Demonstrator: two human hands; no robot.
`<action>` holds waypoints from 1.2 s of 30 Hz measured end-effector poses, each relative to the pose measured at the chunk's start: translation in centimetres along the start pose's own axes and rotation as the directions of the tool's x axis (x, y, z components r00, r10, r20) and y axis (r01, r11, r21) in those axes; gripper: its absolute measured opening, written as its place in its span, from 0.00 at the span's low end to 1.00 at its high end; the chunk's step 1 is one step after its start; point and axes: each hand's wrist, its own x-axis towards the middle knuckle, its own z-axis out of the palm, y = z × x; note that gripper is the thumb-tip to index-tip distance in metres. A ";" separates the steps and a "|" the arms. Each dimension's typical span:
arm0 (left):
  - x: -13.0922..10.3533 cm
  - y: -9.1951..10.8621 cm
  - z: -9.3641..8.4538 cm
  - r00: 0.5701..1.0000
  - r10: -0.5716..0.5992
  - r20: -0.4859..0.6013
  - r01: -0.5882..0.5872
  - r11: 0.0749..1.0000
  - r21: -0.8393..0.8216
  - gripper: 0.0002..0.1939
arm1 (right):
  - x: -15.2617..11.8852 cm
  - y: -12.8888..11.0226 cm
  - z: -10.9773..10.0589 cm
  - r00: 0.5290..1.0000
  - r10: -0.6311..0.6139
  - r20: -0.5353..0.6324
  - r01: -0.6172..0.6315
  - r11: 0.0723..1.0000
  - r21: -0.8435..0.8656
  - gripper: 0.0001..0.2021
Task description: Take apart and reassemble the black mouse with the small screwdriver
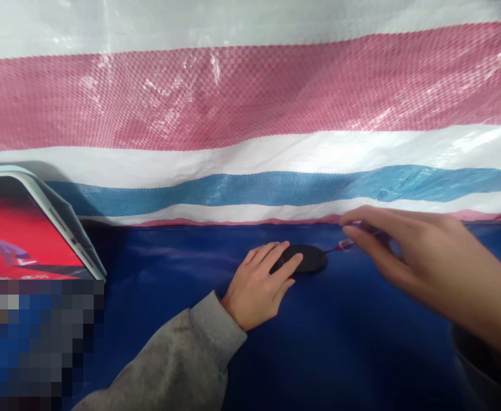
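Striped plastic sheet (233, 97) up top, glossy blue tabletop (340, 348) below, tablet (23, 234) at left edge; mid-frame, my left hand (256, 282) grips black mouse (314, 260); right hand (425, 251) pinches screwdriver (345, 244).

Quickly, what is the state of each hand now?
Left hand: fingers laid over black oval object; whether it grips cannot be told.
Right hand: closed, holding thin screwdriver-like tool.

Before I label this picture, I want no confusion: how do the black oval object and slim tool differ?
The black oval object is broad and rounded; the slim tool is narrow, with a thin shaft. The black oval object lies flat under the left hand; the slim tool slants, held in the right hand. Both are partly hidden by a hand.
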 end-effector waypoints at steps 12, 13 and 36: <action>-0.1 -0.5 -0.5 0.974 -0.221 -0.047 0.203 0.948 -0.247 0.20 | -3.4 0.5 4.3 0.987 0.156 0.025 -0.147 0.966 -0.214 0.15; 0.0 -0.6 -0.6 0.968 -0.247 -0.054 0.224 0.938 -0.265 0.18 | -3.9 0.2 5.0 0.976 0.184 0.114 -0.157 0.963 -0.217 0.13; -0.1 -1.7 -0.4 0.950 -0.235 -0.205 0.185 0.955 -0.233 0.10 | -5.0 -2.0 11.9 0.994 -0.110 -0.011 0.105 0.905 0.412 0.27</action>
